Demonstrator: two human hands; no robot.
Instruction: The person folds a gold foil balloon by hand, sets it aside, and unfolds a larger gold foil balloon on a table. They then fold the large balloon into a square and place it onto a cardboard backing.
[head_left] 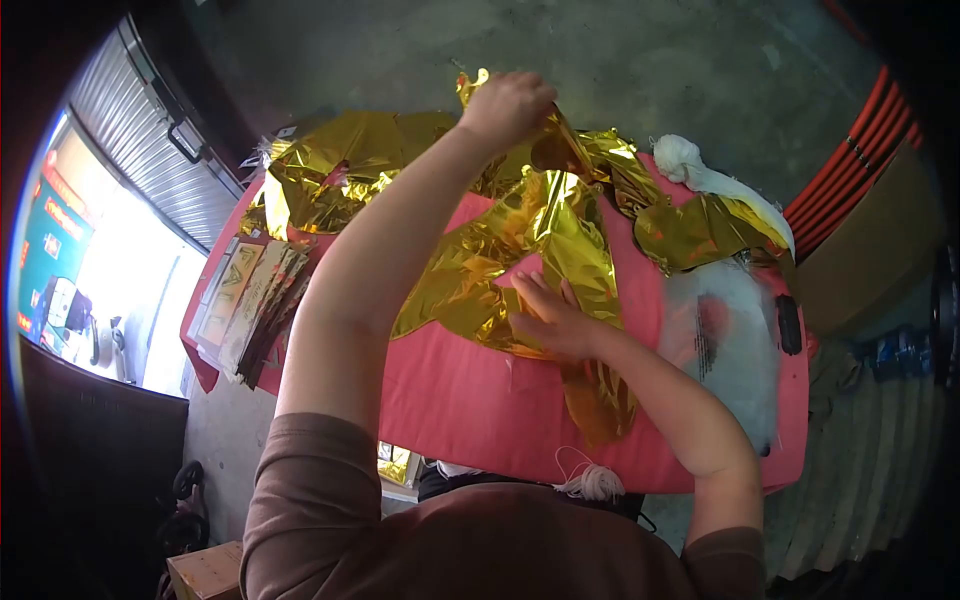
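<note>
Shiny gold foil (580,235) lies crumpled across the middle of a table with a pink cover (450,380). My left hand (508,108), raised near the table's far edge, is closed on a gathered part of the foil. Lower down, my right hand (552,318) rests on the foil with its fingers spread apart. More gold foil (350,150) is heaped at the far left of the table, and another folded piece (700,232) lies at the right.
Stacked printed packets (250,300) lie at the table's left. Clear plastic bags (735,350) and a black object (790,325) are at the right. White string (595,482) sits at the near edge, a white bundle (680,160) at the far right. A carton (208,572) stands below left.
</note>
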